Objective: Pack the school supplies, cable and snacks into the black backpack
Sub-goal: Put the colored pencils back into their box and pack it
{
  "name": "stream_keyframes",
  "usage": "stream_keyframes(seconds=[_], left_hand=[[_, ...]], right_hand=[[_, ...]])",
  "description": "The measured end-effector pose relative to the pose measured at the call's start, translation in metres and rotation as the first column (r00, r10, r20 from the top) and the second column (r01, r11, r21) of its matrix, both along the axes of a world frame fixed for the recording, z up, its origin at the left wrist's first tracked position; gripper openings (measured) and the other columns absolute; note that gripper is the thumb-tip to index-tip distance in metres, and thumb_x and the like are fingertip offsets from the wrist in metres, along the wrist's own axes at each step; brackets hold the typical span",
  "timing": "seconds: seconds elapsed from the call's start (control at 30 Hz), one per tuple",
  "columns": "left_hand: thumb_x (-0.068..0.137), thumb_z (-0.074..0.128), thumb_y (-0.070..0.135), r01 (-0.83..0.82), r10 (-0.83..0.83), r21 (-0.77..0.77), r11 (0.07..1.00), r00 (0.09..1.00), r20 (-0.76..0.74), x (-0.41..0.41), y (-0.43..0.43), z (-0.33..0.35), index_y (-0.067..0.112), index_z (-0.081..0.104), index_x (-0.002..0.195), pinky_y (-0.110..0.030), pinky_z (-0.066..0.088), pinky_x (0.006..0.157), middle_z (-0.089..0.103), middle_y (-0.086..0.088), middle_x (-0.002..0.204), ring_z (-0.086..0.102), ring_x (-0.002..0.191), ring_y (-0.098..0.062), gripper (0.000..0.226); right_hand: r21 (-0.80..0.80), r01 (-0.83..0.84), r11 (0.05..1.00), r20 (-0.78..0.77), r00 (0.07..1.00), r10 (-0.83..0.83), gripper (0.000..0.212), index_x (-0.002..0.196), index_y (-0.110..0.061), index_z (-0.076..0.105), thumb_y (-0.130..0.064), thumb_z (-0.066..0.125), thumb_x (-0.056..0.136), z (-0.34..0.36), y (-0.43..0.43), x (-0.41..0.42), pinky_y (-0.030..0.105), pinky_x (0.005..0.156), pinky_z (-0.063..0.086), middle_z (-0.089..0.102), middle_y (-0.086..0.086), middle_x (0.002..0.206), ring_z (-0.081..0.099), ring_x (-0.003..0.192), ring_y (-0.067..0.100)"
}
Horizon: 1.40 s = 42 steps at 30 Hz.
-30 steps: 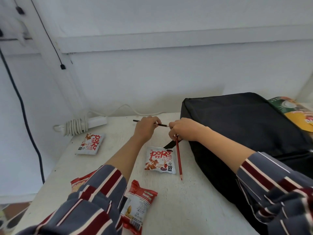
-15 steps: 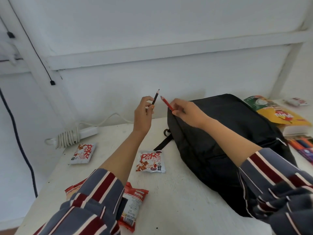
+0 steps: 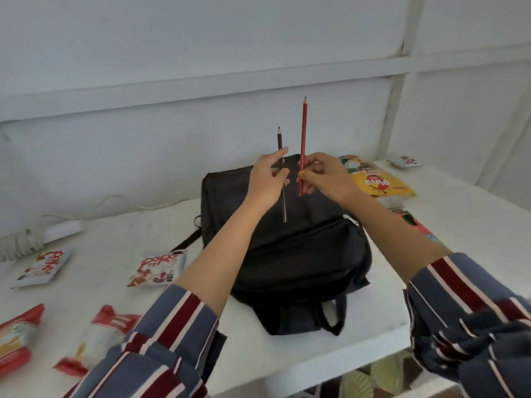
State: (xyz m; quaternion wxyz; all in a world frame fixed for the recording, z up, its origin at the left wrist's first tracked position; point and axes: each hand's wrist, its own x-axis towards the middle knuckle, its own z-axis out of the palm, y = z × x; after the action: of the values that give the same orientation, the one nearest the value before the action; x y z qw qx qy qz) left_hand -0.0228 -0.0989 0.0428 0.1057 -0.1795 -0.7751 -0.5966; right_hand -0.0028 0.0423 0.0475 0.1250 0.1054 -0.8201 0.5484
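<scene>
I see open air above my left hand [image 3: 265, 182] and right hand [image 3: 324, 176]; beneath them the black backpack [image 3: 287, 254] covers the tabletop [image 3: 115, 225], snack packets [image 3: 156, 267] leftward, books [image 3: 376, 182] rightward.

The left edge crops the red snack packet [image 3: 17, 337] and coiled cable [image 3: 17, 244].

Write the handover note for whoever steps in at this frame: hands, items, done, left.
Left hand pinches a dark pencil; right hand pinches a red pencil. Both pencils are upright above the black backpack.
The backpack lies flat on the white table; no open compartment shows.
On the table: snack packets left of the bag, a yellow packet and a small packet to its right, and the coiled white cable far left.
Done: nothing visibly packed.
Left: open the bag, put in pencils, cable and snacks.
</scene>
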Motion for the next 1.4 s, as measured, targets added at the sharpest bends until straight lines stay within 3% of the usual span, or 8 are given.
stream_keyframes(seconds=[0.13, 0.27, 0.43, 0.57, 0.63, 0.77, 0.93, 1.4], left_hand=[[0.092, 0.050, -0.001, 0.053, -0.055, 0.022, 0.998, 0.994, 0.090, 0.012, 0.075, -0.010, 0.023, 0.048, 0.134, -0.030, 0.058, 0.076, 0.045, -0.005, 0.129, 0.059, 0.096, -0.018, 0.048], [0.091, 0.050, -0.001, 0.121, -0.115, -0.053, 0.991, 0.988, 0.105, 0.014, 0.137, -0.020, 0.025, 0.042, 0.139, -0.043, 0.051, 0.093, 0.044, 0.003, 0.120, 0.054, 0.113, -0.025, 0.055], [0.092, 0.049, -0.004, 0.221, -0.188, -0.174, 0.960, 0.964, 0.191, 0.008, 0.186, -0.041, 0.023, 0.030, 0.145, -0.038, 0.048, 0.097, 0.034, -0.004, 0.138, 0.044, 0.123, -0.020, 0.062], [0.089, 0.050, -0.006, 0.194, -0.142, -0.229, 0.954, 0.964, 0.227, -0.017, 0.205, -0.057, 0.022, 0.031, 0.145, -0.036, 0.046, 0.098, 0.036, -0.005, 0.139, 0.043, 0.126, -0.021, 0.065], [0.088, 0.051, -0.007, 0.210, -0.142, -0.262, 0.942, 0.956, 0.256, -0.025, 0.212, -0.062, 0.022, 0.031, 0.145, -0.033, 0.044, 0.099, 0.036, -0.003, 0.141, 0.039, 0.126, -0.017, 0.067], [0.088, 0.052, -0.006, 0.238, -0.128, -0.270, 0.933, 0.920, 0.370, -0.033, 0.225, -0.075, 0.022, 0.030, 0.146, -0.049, 0.044, 0.100, 0.031, -0.006, 0.143, 0.040, 0.129, -0.028, 0.068], [0.089, 0.051, -0.005, 0.197, -0.069, -0.303, 0.932, 0.920, 0.385, -0.045, 0.234, -0.086, 0.022, 0.030, 0.145, -0.045, 0.047, 0.096, 0.036, -0.008, 0.143, 0.045, 0.124, -0.030, 0.065], [0.091, 0.042, -0.010, 0.079, 0.073, -0.296, 0.952, 0.881, 0.467, -0.055, 0.249, -0.081, 0.021, 0.036, 0.144, -0.043, 0.052, 0.084, 0.048, -0.003, 0.124, 0.053, 0.103, -0.023, 0.061]], right_hand=[[0.019, -0.019, 1.000, 0.100, 0.995, 0.017, 0.023, 0.109, -0.005, 0.049, -0.001, 0.056, 0.087, -0.011, 0.079, 0.017, 0.021, 0.054, 0.054, 0.067, 0.008, 0.073, 0.063, 0.050, 0.010], [0.020, 0.008, 1.000, 0.168, 0.986, -0.012, 0.063, 0.138, -0.012, 0.033, 0.005, 0.059, 0.083, -0.022, 0.149, 0.024, 0.022, 0.055, 0.055, 0.067, 0.018, 0.074, 0.063, 0.054, 0.013], [0.016, -0.009, 1.000, 0.252, 0.968, 0.005, 0.092, 0.147, -0.029, 0.014, 0.008, 0.064, 0.079, -0.038, 0.202, 0.014, 0.026, 0.051, 0.056, 0.067, 0.022, 0.086, 0.065, 0.063, 0.026], [0.028, -0.002, 1.000, 0.273, 0.962, -0.006, 0.093, 0.147, -0.032, 0.015, 0.008, 0.064, 0.078, -0.053, 0.225, -0.001, 0.031, 0.056, 0.057, 0.061, 0.036, 0.095, 0.064, 0.078, 0.044], [0.053, -0.005, 0.999, 0.303, 0.953, -0.011, 0.093, 0.148, -0.029, 0.016, 0.007, 0.065, 0.078, -0.061, 0.233, -0.010, 0.032, 0.057, 0.058, 0.063, 0.032, 0.089, 0.065, 0.074, 0.037], [0.039, -0.040, 0.998, 0.323, 0.946, 0.025, 0.094, 0.148, -0.027, 0.018, 0.008, 0.067, 0.076, -0.078, 0.239, -0.022, 0.028, 0.054, 0.057, 0.061, 0.016, 0.073, 0.063, 0.058, 0.022], [0.150, -0.107, 0.983, 0.282, 0.957, 0.061, 0.095, 0.148, -0.027, 0.017, 0.007, 0.069, 0.076, -0.093, 0.243, -0.042, 0.024, 0.055, 0.055, 0.062, 0.009, 0.064, 0.062, 0.050, 0.011], [0.461, -0.211, 0.862, 0.195, 0.972, 0.134, 0.079, 0.140, -0.015, 0.038, -0.020, 0.079, 0.072, -0.109, 0.249, -0.058, 0.021, 0.058, 0.036, 0.053, -0.006, 0.071, 0.051, 0.071, 0.013]])
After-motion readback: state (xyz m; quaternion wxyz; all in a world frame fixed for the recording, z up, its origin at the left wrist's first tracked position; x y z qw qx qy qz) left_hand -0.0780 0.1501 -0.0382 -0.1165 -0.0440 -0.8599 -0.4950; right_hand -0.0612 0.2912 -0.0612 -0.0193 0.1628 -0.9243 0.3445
